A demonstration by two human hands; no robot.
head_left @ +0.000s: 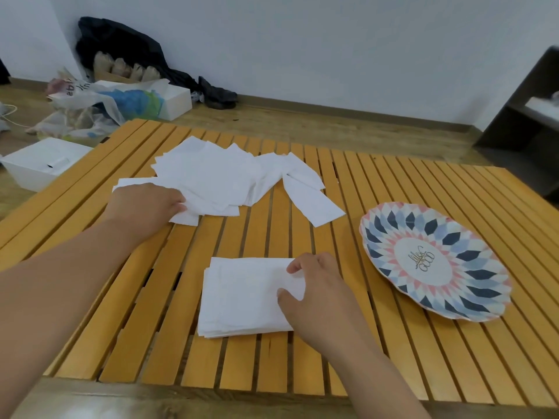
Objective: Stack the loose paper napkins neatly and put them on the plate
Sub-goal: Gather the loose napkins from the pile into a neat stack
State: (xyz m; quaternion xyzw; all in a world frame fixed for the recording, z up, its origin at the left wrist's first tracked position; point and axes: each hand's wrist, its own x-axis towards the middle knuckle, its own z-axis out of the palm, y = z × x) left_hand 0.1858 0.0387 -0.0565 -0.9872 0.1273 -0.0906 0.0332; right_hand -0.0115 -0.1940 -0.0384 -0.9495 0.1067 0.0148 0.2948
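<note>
Several loose white paper napkins (pixel 217 176) lie spread and overlapping on the far middle of the slatted wooden table (pixel 393 192). My left hand (pixel 145 204) rests on their near left edge, fingers pinching one napkin. A squared stack of napkins (pixel 242 297) sits near the front middle. My right hand (pixel 314 285) grips the stack's right edge between thumb and fingers. The patterned plate (pixel 435 258), blue, pink and white with lettering in its centre, stands to the right with nothing on it.
Beyond the table's far left, on the floor, are white boxes (pixel 42 161), plastic bags (pixel 99 101) and dark clothing (pixel 121 46) against the wall. A dark shelf unit (pixel 526 116) stands at the right.
</note>
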